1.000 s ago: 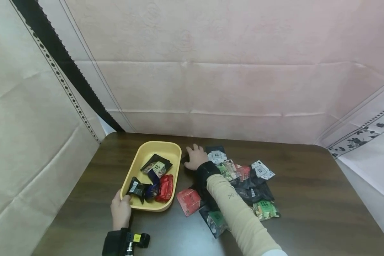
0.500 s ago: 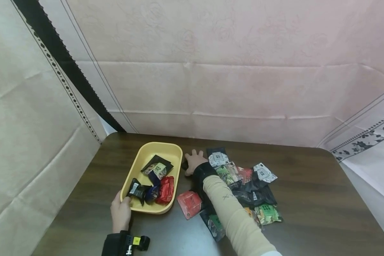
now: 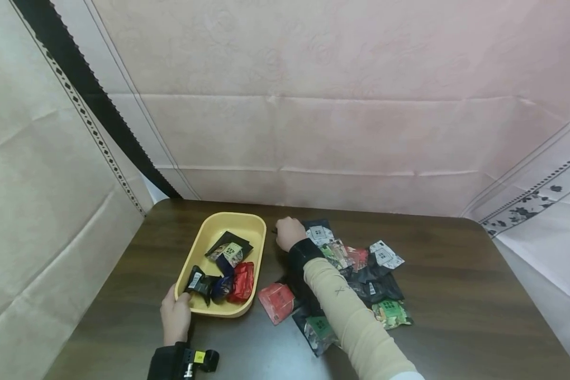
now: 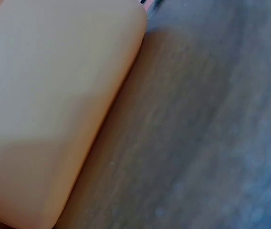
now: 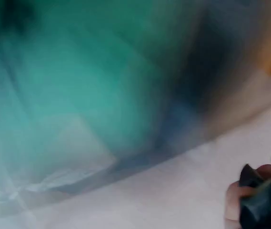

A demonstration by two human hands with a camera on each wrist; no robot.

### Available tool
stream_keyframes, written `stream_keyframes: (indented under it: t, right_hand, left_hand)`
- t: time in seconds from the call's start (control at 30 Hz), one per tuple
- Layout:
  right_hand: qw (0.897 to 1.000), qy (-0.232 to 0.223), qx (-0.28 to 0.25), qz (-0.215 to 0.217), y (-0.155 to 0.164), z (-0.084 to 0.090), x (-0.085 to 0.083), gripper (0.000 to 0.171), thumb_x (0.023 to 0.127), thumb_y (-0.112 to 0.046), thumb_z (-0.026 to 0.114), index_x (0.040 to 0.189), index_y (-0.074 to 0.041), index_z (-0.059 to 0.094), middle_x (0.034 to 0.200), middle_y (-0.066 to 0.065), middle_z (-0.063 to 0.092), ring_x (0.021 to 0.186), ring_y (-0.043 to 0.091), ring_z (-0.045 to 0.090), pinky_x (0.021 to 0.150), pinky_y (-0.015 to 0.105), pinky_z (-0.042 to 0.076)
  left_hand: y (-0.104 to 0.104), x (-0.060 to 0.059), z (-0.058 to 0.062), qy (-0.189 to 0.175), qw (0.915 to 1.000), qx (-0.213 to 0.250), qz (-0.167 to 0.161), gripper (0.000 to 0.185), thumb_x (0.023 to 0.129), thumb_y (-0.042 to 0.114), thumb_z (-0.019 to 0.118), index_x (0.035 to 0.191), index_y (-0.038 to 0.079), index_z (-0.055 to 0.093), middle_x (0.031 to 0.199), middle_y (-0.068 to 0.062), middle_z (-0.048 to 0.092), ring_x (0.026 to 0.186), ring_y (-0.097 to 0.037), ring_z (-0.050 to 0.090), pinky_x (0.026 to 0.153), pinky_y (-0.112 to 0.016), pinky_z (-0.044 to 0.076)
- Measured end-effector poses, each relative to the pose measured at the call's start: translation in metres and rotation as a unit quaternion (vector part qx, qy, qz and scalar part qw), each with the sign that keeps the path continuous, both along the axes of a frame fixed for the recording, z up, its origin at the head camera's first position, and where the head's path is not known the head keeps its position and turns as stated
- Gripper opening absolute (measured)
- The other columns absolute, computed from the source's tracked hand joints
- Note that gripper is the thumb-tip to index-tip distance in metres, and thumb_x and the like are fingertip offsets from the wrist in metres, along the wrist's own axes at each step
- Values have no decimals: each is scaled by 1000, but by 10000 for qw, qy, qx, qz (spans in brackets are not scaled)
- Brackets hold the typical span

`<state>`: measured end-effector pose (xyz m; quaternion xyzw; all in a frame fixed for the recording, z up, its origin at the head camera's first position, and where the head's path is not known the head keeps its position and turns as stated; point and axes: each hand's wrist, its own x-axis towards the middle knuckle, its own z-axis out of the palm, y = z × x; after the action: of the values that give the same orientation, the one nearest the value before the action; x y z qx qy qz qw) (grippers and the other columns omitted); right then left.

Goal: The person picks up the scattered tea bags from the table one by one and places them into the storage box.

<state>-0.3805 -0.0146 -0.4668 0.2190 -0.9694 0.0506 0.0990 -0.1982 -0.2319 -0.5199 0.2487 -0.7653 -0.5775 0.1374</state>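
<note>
On the dark wooden surface (image 3: pixel 456 295), the left grip (image 3: pixel 174 315) clasps the near corner of the yellow tray (image 3: pixel 218 228) of packets. Well to its right, beyond the tray's far corner, the right grip (image 3: pixel 288 233) is clamped on a dark packet (image 5: pixel 261 200), left of the loose packet pile (image 3: pixel 361 274).

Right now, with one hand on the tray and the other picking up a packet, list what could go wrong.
1. The right hand pinches a small dark packet only at its fingertips, so it may slip.
2. The sleeve lies across the packet pile; lifting the arm could drag packets along.
3. The left hand holds only the yellow tray's near corner, so it might pivot if bumped.
</note>
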Motion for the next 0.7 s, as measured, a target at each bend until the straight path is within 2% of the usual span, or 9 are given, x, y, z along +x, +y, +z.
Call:
stream_keyframes:
  t: [0.13,0.2,0.33,0.43,0.53,0.63,0.7]
  right_hand:
    - [9987,390,-121,292,-18,22,7,10,75,-11,64,81,-10,71,81,5,66,76,23,60,63,35,50]
    - [9976,494,-34,476,-29,30,12,11,75,-10,63,83,-11,71,82,4,65,77,23,59,64,34,50]
    - [9951,375,105,906,-50,38,25,17,73,-10,63,89,-13,70,87,3,63,81,21,57,64,32,50]
    - [9890,400,215,1405,-65,37,31,23,75,-16,65,98,-14,67,96,1,60,87,19,55,71,29,48]
    - [9819,356,200,1852,-78,33,36,40,81,-30,65,118,-16,57,116,3,54,97,20,55,78,31,46]
    - [9786,109,41,2055,-86,29,40,65,82,-48,59,137,-19,40,136,7,40,109,24,51,82,36,45]
    - [9773,-106,-98,2112,-88,27,42,74,82,-56,54,143,-22,28,145,7,29,118,27,44,86,41,43]
  left_hand:
    - [-3,1,0,-29,9999,-142,89,40,85,1,35,123,-4,48,115,-23,52,95,-27,47,69,-20,36]
    - [-4,2,0,-22,9999,-96,74,41,86,2,35,124,-4,47,117,-23,52,97,-28,48,69,-18,35]
    - [-4,1,-1,-72,10000,41,32,43,86,2,34,126,-4,45,122,-24,49,101,-28,47,75,-25,36]
    - [-4,1,0,-88,9999,94,1,44,86,2,33,128,-4,43,124,-25,47,103,-30,45,82,-35,36]
    - [-3,2,0,-72,9999,102,-30,45,86,1,33,129,-5,42,125,-26,46,104,-31,45,83,-36,36]
    - [-1,2,1,-65,10000,38,-33,43,86,1,34,128,-4,44,122,-25,48,101,-29,46,76,-25,36]
    - [0,2,2,-46,10000,-9,-27,43,86,1,34,127,-4,45,120,-24,50,99,-28,47,71,-19,35]
